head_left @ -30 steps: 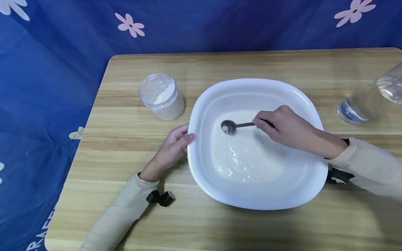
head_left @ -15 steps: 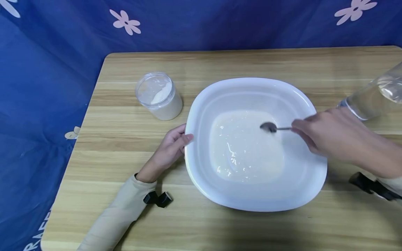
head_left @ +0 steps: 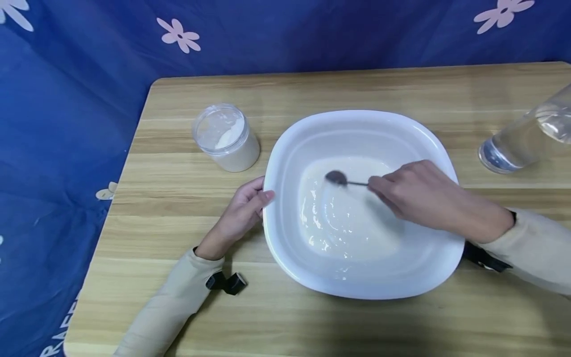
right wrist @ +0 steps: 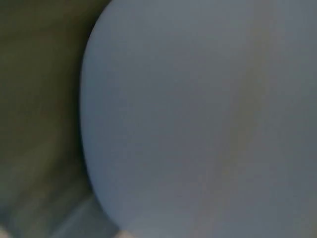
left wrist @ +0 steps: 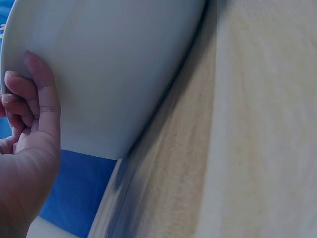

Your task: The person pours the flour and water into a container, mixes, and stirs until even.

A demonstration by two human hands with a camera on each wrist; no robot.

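Observation:
A white basin stands on the wooden table with a milky white liquid across its bottom. My left hand grips its left rim, thumb on top; the left wrist view shows that hand's fingers against the basin's outer wall. Over the liquid, my right hand pinches the handle of a dark metal spoon. The spoon's bowl is slightly blurred, and I cannot tell whether it touches the liquid. In the right wrist view only the basin's outer wall fills the picture, blurred.
A clear open jar partly filled with white powder stands behind the left hand. To the right is a tall clear vessel with water in it, cut off by the picture's edge. A blue flowered cloth hangs behind the wooden table.
The right hand moved right with the spoon, then back left over the liquid. Fresh ripples show on the liquid. The left hand has stayed on the rim.

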